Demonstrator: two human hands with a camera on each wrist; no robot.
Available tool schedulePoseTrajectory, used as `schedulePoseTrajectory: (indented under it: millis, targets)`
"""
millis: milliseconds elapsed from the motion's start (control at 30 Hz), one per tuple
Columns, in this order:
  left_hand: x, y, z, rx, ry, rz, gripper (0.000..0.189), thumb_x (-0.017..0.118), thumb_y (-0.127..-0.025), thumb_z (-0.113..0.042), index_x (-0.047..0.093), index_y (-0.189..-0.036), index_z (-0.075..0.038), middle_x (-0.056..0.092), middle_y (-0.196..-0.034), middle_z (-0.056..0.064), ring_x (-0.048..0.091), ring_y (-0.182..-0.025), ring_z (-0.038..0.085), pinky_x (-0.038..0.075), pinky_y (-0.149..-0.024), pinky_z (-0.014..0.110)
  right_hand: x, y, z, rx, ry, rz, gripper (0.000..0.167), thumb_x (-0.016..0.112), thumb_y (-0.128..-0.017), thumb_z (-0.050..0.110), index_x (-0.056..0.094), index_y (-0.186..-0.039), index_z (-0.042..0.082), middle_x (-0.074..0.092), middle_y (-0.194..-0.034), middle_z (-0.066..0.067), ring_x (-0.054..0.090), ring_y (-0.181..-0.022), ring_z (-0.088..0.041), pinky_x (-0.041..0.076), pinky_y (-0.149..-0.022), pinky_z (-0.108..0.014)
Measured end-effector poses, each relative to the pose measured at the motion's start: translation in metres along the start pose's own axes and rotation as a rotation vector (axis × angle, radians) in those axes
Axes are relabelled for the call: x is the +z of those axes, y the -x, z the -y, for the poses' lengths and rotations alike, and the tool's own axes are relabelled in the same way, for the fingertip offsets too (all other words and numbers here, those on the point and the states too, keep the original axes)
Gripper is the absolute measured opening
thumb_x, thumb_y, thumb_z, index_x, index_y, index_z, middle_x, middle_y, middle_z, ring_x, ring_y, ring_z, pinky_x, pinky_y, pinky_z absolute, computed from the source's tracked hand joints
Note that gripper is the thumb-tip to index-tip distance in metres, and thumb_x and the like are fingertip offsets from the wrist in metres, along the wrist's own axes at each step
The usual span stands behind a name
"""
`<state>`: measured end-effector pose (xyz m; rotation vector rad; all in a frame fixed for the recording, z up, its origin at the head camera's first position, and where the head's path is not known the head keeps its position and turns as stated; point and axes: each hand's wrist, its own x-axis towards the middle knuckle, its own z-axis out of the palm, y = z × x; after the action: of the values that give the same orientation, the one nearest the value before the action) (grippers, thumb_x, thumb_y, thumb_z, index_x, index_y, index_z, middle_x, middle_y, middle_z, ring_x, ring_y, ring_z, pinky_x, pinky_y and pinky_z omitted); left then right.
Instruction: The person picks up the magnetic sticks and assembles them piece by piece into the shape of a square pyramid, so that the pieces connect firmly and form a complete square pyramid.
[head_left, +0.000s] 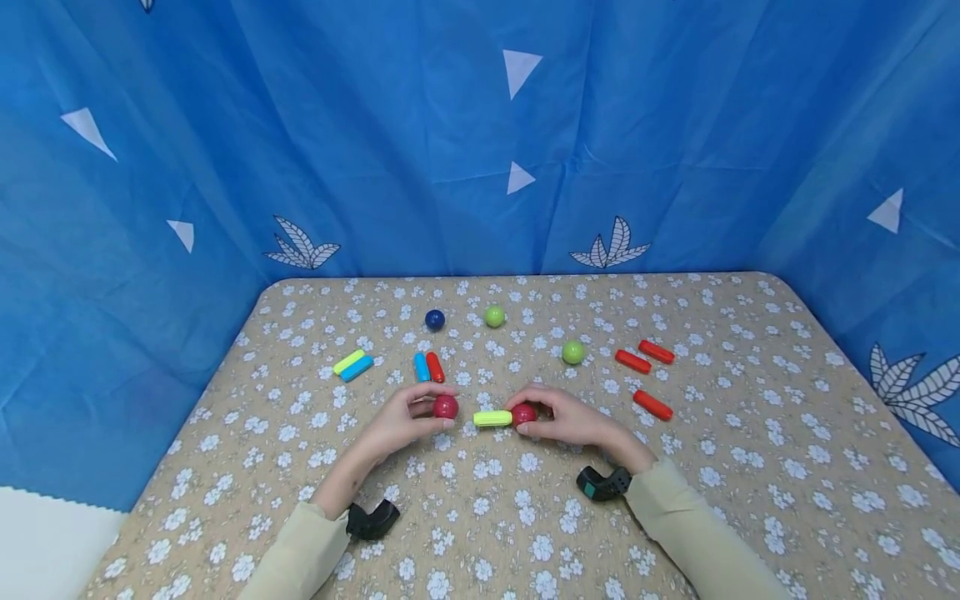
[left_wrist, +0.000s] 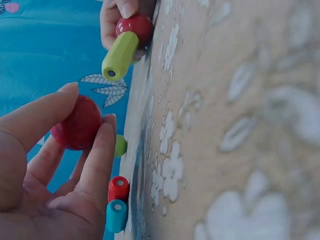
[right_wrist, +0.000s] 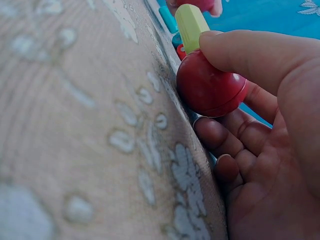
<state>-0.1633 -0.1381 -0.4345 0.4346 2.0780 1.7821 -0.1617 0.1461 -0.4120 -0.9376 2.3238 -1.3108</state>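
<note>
My left hand (head_left: 401, 419) pinches a red ball (left_wrist: 78, 123) between thumb and fingers. To its right, my right hand (head_left: 564, 416) holds a second red ball (right_wrist: 207, 86) by its sides. A yellow-green ridged rod (head_left: 492, 418) juts from that ball toward the left hand, one end against the ball. The rod's free end shows a small dark round spot in the left wrist view, and a gap separates it from the left-hand ball. Just beyond the left hand, a blue rod (head_left: 422, 367) and a red rod (head_left: 434, 367) lie side by side.
Farther back are a dark blue ball (head_left: 435, 320) and two green balls (head_left: 494, 316). Several red rods (head_left: 652, 405) lie at right. A yellow-green rod (head_left: 348, 362) and a blue rod (head_left: 356, 368) touch at left. A blue curtain (head_left: 420, 167) borders the flowered tabletop (head_left: 480, 533).
</note>
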Motion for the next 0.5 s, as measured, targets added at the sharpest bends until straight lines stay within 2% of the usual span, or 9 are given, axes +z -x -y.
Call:
schedulePoseTrajectory:
  millis: [133,300,500]
  targets:
    - [0.001,0.005,0.001,-0.021,0.039,0.015,0.048,0.073,-0.081,-0.006,0.055,-0.125,0.002,0.052,-0.125,0.022,0.057,-0.108,0.029,0.049,-0.083,0.034,0.0,0.0,-0.003,-0.005,-0.004,-0.001,0.027,0.064,-0.087,0.001,0.06,-0.113,0.0,0.057,-0.107,-0.011,0.049,-0.091,-0.024,0.044,-0.077,-0.037]
    - [0.004,0.006,0.007,-0.042,0.043,0.005,0.046,0.075,-0.08,-0.009,0.057,-0.122,0.001,0.055,-0.121,0.017,0.06,-0.102,0.026,0.051,-0.079,0.033,0.0,0.0,-0.004,-0.007,-0.007,-0.006,0.026,0.064,-0.087,0.001,0.061,-0.113,0.0,0.057,-0.106,-0.011,0.049,-0.091,-0.025,0.044,-0.078,-0.038]
    - [0.006,0.007,0.012,-0.023,0.038,-0.013,0.046,0.073,-0.082,-0.007,0.056,-0.124,0.003,0.06,-0.115,0.016,0.062,-0.096,0.024,0.051,-0.074,0.029,-0.001,-0.001,-0.003,-0.009,0.022,-0.006,0.026,0.065,-0.088,0.003,0.061,-0.113,0.001,0.058,-0.105,-0.009,0.05,-0.09,-0.025,0.044,-0.076,-0.038]
